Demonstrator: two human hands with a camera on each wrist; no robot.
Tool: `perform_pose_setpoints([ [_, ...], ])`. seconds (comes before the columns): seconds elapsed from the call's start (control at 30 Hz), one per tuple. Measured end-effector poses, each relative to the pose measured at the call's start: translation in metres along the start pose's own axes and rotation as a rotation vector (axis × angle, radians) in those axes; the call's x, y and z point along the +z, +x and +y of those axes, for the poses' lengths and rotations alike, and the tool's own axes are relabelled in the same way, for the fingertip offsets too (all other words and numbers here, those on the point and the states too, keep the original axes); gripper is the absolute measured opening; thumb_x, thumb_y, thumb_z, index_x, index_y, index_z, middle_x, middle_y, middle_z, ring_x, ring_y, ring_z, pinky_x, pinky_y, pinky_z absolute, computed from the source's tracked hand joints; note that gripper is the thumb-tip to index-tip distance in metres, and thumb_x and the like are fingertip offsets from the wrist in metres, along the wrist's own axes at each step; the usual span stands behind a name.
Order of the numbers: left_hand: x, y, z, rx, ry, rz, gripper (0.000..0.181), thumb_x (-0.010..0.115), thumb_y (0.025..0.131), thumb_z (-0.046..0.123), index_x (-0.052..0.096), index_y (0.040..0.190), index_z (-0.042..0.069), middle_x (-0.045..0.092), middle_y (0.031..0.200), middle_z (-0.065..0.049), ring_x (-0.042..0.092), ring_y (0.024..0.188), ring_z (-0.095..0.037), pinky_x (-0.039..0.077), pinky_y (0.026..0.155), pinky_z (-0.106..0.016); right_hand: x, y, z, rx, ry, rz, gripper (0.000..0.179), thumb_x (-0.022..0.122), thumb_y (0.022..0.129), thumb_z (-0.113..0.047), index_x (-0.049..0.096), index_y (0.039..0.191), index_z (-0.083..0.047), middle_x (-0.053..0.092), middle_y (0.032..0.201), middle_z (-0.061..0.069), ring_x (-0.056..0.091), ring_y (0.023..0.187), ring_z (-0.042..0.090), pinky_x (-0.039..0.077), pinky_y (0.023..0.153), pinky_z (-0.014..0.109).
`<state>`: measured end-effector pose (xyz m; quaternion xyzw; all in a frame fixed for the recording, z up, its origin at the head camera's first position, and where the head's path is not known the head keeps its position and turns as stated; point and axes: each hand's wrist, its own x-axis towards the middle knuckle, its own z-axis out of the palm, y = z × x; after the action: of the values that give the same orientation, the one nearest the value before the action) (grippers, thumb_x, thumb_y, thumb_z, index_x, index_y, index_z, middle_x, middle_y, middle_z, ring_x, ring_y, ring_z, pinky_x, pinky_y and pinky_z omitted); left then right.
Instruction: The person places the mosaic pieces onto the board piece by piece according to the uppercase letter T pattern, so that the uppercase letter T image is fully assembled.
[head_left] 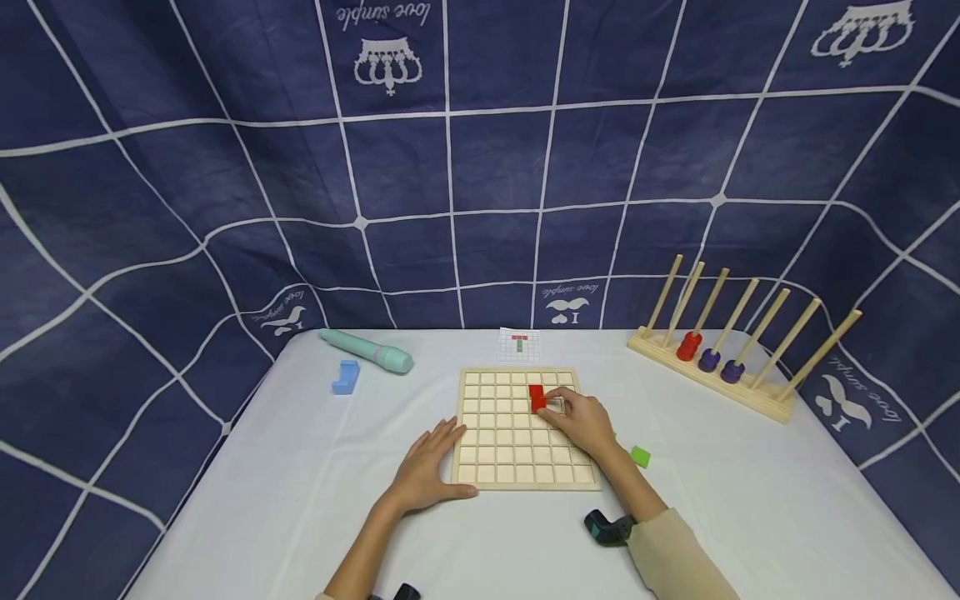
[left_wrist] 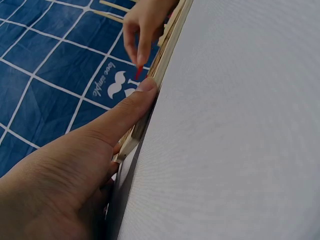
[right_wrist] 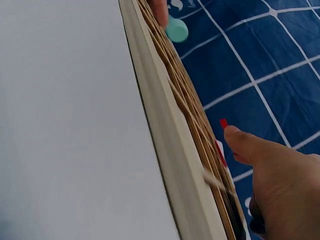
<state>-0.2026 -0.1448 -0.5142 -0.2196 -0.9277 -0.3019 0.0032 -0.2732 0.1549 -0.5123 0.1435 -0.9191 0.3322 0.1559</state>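
A wooden grid board (head_left: 487,473) lies on the white table. My right hand (head_left: 585,423) is over its right half, pinching a red square tile (right_wrist: 223,123) between thumb and fingertips. Another red tile (right_wrist: 221,153) sits on the board, overlapping the held one in the head view. My left hand (head_left: 424,472) is spread at the board's left front corner, its fingertips at the left edge and its thumb (left_wrist: 132,107) along the front edge. A green tile (head_left: 640,456) lies on the table right of the board, beside my right forearm.
Behind the board lies a small pattern card (head_left: 519,345) with red and green squares. A mint-green microphone-shaped object (head_left: 367,350) and a blue block (head_left: 346,377) are at the back left. At the right stands a wooden peg rack (head_left: 765,402) with red and purple beads.
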Motion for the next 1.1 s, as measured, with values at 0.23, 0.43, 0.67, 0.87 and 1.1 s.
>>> perform_pose_setpoints([
  [0.23, 0.001, 0.001, -0.002, 0.012, 0.025, 0.002, 0.103, 0.070, 0.064, 0.065, 0.033, 0.144, 0.012, 0.023, 0.151, -0.008, 0.016, 0.138, -0.025, 0.011, 0.111, -0.044, 0.021, 0.020, -0.011, -0.015, -0.020, 0.073, 0.033, 0.072, 0.079, -0.038, 0.069, 0.100, -0.014, 0.032, 0.047, -0.008, 0.025, 0.043, 0.007, 0.021, 0.039, 0.024],
  [0.43, 0.001, 0.001, -0.001, 0.010, 0.029, -0.007, 0.104, 0.069, 0.063, 0.067, 0.033, 0.144, 0.012, 0.023, 0.151, -0.008, 0.016, 0.138, -0.026, 0.012, 0.111, -0.044, 0.028, 0.030, -0.012, -0.016, -0.010, 0.084, 0.032, 0.072, 0.079, -0.037, 0.069, 0.100, -0.014, 0.035, 0.049, -0.008, 0.028, 0.043, 0.007, 0.023, 0.038, 0.025],
  [0.67, 0.001, 0.000, -0.001, 0.000, 0.032, -0.009, 0.104, 0.068, 0.063, 0.068, 0.033, 0.144, 0.012, 0.023, 0.151, -0.008, 0.016, 0.138, -0.025, 0.012, 0.111, -0.044, 0.032, 0.033, -0.010, 0.006, -0.021, 0.055, 0.032, 0.072, 0.079, -0.037, 0.069, 0.100, -0.014, 0.035, 0.048, -0.008, 0.027, 0.043, 0.007, 0.022, 0.039, 0.025],
  [0.87, 0.000, -0.001, 0.000, 0.002, 0.023, -0.007, 0.103, 0.069, 0.064, 0.067, 0.033, 0.143, 0.012, 0.023, 0.151, -0.008, 0.016, 0.138, -0.026, 0.012, 0.111, -0.045, 0.033, 0.033, -0.011, 0.021, -0.048, 0.025, 0.033, 0.072, 0.079, -0.038, 0.069, 0.101, -0.014, 0.035, 0.047, -0.007, 0.027, 0.043, 0.009, 0.023, 0.039, 0.026],
  [1.1, -0.001, -0.001, 0.000, 0.005, 0.033, -0.010, 0.102, 0.068, 0.064, 0.067, 0.033, 0.144, 0.012, 0.023, 0.151, -0.008, 0.016, 0.138, -0.025, 0.012, 0.111, -0.044, 0.033, 0.034, -0.011, 0.032, -0.091, -0.009, 0.034, 0.072, 0.079, -0.039, 0.069, 0.103, -0.015, 0.034, 0.046, -0.007, 0.026, 0.044, 0.009, 0.023, 0.040, 0.026],
])
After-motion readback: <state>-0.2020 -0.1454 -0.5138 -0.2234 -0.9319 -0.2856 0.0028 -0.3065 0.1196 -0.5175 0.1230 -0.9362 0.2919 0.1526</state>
